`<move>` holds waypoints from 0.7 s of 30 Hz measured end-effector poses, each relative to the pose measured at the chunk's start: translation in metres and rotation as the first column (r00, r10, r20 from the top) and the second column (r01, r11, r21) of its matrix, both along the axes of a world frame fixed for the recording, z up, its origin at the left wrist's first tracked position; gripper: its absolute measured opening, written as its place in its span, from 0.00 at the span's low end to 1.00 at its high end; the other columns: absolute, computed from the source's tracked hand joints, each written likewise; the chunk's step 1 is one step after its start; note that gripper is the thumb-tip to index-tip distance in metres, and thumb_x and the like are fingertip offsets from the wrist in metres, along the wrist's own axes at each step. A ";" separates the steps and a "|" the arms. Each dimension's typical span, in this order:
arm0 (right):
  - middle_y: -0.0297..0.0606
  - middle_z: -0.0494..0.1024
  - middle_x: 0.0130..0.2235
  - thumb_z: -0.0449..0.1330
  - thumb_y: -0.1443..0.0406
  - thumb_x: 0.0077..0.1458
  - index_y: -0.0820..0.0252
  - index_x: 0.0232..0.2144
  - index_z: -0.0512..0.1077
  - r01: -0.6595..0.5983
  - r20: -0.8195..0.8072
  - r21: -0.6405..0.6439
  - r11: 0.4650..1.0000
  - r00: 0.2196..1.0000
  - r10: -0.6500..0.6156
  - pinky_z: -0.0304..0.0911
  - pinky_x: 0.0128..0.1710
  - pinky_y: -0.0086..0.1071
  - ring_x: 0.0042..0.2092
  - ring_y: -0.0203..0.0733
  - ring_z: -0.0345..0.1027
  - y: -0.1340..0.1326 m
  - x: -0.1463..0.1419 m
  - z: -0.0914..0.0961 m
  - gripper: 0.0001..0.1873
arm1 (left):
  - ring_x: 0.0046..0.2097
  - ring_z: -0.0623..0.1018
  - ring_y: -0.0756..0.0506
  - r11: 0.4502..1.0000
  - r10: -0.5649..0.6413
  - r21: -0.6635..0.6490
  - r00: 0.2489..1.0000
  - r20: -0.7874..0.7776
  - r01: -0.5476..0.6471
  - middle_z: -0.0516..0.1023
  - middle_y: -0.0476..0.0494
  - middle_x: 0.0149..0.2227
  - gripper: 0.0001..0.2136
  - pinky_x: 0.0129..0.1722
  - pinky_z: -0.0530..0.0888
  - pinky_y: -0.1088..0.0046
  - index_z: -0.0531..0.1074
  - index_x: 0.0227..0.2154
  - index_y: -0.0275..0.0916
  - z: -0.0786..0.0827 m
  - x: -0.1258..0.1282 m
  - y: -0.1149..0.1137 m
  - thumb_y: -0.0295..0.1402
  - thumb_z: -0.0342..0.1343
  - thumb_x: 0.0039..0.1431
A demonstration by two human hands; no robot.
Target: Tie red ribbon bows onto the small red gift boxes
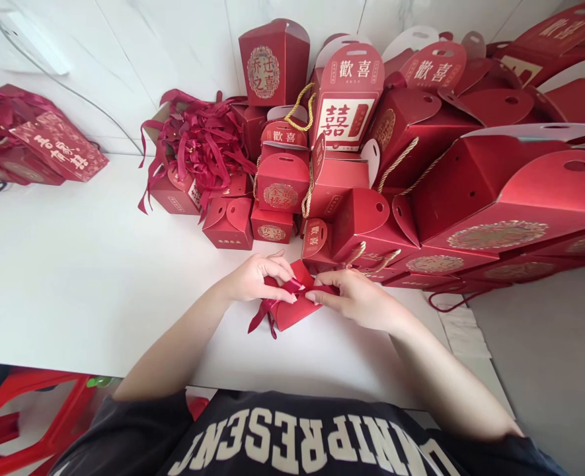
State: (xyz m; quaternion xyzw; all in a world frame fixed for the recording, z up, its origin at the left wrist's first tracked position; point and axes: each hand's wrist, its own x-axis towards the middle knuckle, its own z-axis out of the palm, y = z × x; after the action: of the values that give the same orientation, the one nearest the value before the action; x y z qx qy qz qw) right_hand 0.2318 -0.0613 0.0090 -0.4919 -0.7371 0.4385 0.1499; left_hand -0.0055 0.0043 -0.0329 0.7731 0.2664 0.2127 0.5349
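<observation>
A small red gift box [292,316] lies on the white table in front of me, with a dark red ribbon [260,316] around it and loose tails hanging off its left side. My left hand [265,276] is closed over the box's left part, the ribbon pinched between thumb and fingers. From the other side my right hand [349,294] pinches a stretch of the same ribbon over the box top. Both hands hover close together, touching or nearly touching the lid. Part of the box is hidden beneath the fingers.
A heap of dark red ribbons [207,142] spills from a box behind my left hand. Stacked red gift boxes [282,182] with rope handles fill the table's back and right. Red gift bags [61,145] lie far left. A red stool [39,380] stands below the table edge.
</observation>
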 end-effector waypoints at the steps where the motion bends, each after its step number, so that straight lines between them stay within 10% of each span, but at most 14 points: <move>1: 0.29 0.68 0.25 0.56 0.56 0.62 0.59 0.27 0.70 -0.003 -0.007 -0.005 1.000 1.000 0.003 0.55 0.30 0.29 0.28 0.33 0.59 0.001 0.001 -0.001 0.15 | 0.39 0.80 0.49 1.000 -0.004 0.007 1.000 0.005 0.004 0.82 0.47 0.35 0.08 0.70 0.48 0.59 0.83 0.30 0.42 0.000 0.000 0.000 0.36 0.71 0.46; 14: 0.30 0.68 0.27 0.61 0.56 0.60 0.62 0.33 0.72 -0.208 -0.449 -0.311 0.927 0.892 0.050 0.65 0.26 0.26 0.26 0.31 0.63 0.017 0.023 -0.001 0.14 | 0.34 0.80 0.47 1.000 0.026 0.013 0.996 -0.080 -0.025 0.81 0.48 0.25 0.13 0.70 0.49 0.53 0.82 0.33 0.38 0.004 0.001 0.000 0.41 0.69 0.47; 21: 0.38 0.79 0.40 0.60 0.64 0.62 0.58 0.42 0.78 -0.126 -0.428 0.067 0.990 0.893 0.143 0.67 0.41 0.32 0.40 0.38 0.72 0.013 -0.009 -0.006 0.09 | 0.39 0.81 0.45 0.995 -0.015 0.096 0.994 -0.107 0.025 0.83 0.48 0.30 0.11 0.69 0.50 0.53 0.81 0.32 0.39 0.006 0.001 0.001 0.41 0.68 0.50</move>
State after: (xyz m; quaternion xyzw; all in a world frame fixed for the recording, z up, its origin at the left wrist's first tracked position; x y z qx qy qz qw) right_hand 0.2232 -0.0487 0.0025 -0.3278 -0.7259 0.5319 0.2877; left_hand -0.0040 0.0053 -0.0269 0.8110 0.2758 0.1787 0.4840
